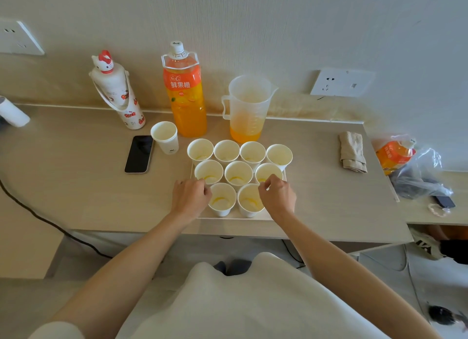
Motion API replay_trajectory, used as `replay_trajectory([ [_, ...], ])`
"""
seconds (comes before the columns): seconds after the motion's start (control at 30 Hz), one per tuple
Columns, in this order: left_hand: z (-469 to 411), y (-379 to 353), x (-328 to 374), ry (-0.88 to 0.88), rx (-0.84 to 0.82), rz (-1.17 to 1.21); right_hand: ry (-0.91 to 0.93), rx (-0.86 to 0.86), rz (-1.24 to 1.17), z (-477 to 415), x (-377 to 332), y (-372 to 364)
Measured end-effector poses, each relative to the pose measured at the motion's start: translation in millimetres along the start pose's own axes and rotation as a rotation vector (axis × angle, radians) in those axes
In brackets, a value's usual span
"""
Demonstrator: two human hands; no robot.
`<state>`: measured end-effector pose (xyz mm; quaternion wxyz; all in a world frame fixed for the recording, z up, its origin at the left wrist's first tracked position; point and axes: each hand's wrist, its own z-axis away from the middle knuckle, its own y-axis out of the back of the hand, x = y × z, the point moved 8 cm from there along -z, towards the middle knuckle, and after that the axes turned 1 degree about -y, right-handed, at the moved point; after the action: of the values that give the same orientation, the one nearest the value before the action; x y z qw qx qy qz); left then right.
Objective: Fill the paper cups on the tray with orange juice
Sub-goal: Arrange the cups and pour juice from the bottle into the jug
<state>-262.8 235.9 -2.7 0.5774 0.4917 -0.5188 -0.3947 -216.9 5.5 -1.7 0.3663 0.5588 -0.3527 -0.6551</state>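
While both forearms reach in from the bottom of the frame, the tabletop (76,186) carries, at upper left, a cat-topped bottle (119,93). Below it a dark phone (139,154) lies flat, with a loose cup (165,137) just beside it, off the tray. Right of that stands the capped orange juice bottle (186,93), then a clear measuring jug (249,108) with a shallow layer of juice at its bottom.

In the centre sits the tray (235,214), holding nine paper cups (238,172) in rows of four, three and two, each with only a little juice at the bottom. The left grip (192,196) hovers over the tray's left edge, fingers curled, fingertips at the rim of the middle row's left cup. The right grip (277,194) has thumb and forefinger drawn together between the middle row's right cup and the front right one. Whether either pinches a rim, I cannot tell.

At right lie a folded cloth (352,151) and a plastic bag (420,179).
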Motion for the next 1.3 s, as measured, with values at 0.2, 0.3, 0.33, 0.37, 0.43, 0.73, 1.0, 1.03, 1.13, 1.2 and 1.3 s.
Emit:
replay_trajectory([
  [0.2, -5.3, 9.0, 21.9, -0.077, 0.102, 0.056, -0.08, -0.049, 0.041, -0.6, 18.4, -0.5],
  [0.3, -8.0, 5.1, 46.8, -0.188, 0.099, 0.051, -0.073, -0.113, 0.067, -0.1, 23.6, -4.5],
  [0.33, -7.4, 3.4, 54.7, -0.231, 0.101, 0.053, -0.069, -0.127, 0.071, 0.6, 25.1, -6.0],
  [0.37, -5.9, 1.2, 61.8, -0.274, 0.104, 0.056, -0.066, -0.137, 0.073, 1.6, 26.8, -7.3],
  [0.43, -2.6, -4.2, 72.3, -0.343, 0.09, 0.043, -0.064, -0.149, 0.078, 3.3, 28.8, -10.0],
  [0.73, 4.2, -8.6, 79.0, -0.391, 0.022, 0.015, -0.023, -0.158, 0.043, 2.4, 20.6, -13.0],
  [1.0, 4.8, -8.9, 84.3, -0.404, -0.002, 0.047, -0.029, -0.14, 0.054, 0.5, 23.0, -11.7],
  [1.03, 5.0, -9.3, 85.6, -0.409, -0.003, 0.05, -0.032, -0.141, 0.056, 0.1, 23.8, -11.7],
  [1.13, 5.4, -8.2, 88.3, -0.422, -0.003, 0.059, -0.034, -0.144, 0.065, -0.5, 25.4, -10.9],
  [1.2, 5.0, -7.7, 89.6, -0.427, -0.008, 0.047, -0.039, -0.144, 0.064, -1.0, 26.5, -9.8],
  [1.3, 3.9, -8.5, 91.1, -0.438, -0.011, 0.031, -0.044, -0.15, 0.065, -1.5, 27.8, -9.8],
])
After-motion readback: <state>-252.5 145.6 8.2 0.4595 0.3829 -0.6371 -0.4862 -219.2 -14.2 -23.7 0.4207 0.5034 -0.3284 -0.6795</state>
